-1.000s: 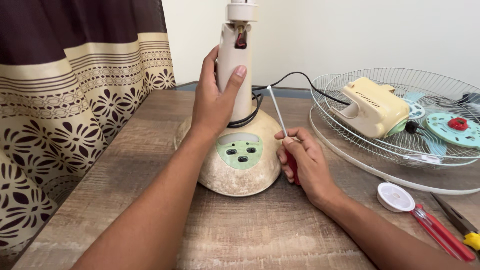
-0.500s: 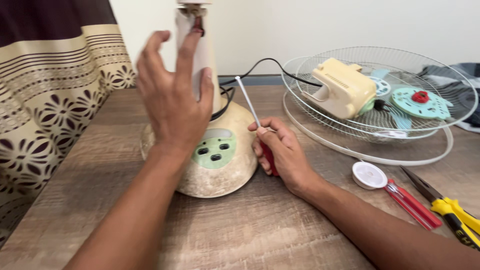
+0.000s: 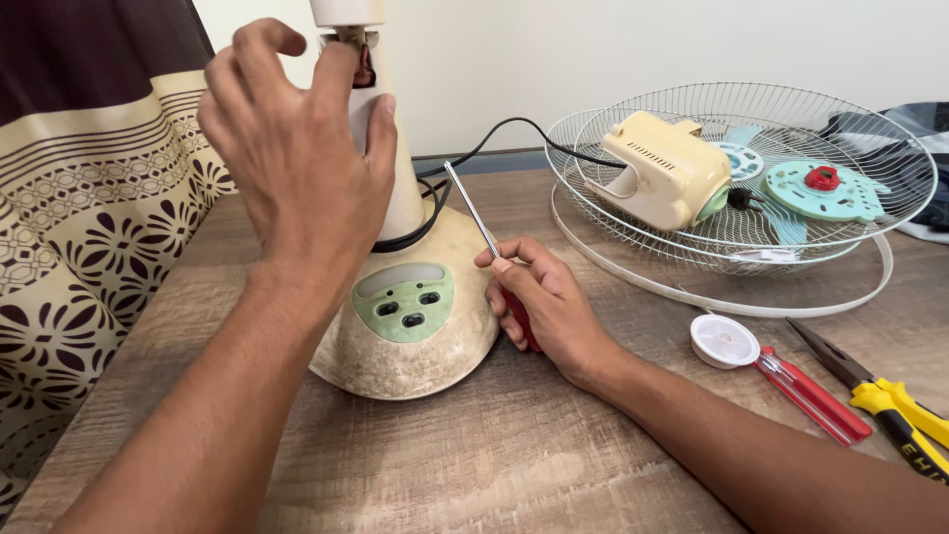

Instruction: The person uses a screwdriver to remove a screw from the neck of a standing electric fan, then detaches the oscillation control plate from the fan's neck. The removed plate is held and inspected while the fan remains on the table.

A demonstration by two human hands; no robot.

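Gripped in the right hand (image 3: 549, 307), a red-handled screwdriver (image 3: 473, 213) is rested shaft-up against the fan base (image 3: 415, 341), kept ready. Spread loosely, the left hand (image 3: 297, 148) is cupped at the stem (image 3: 400, 188), seemingly steadying it.

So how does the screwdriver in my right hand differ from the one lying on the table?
The held screwdriver sits in the right hand, shaft tilted up toward the fan stand; the spare screwdriver lies flat on the table beside a white lid. The held one's handle is mostly hidden by fingers; the spare's handle is fully visible. Both have red handles.
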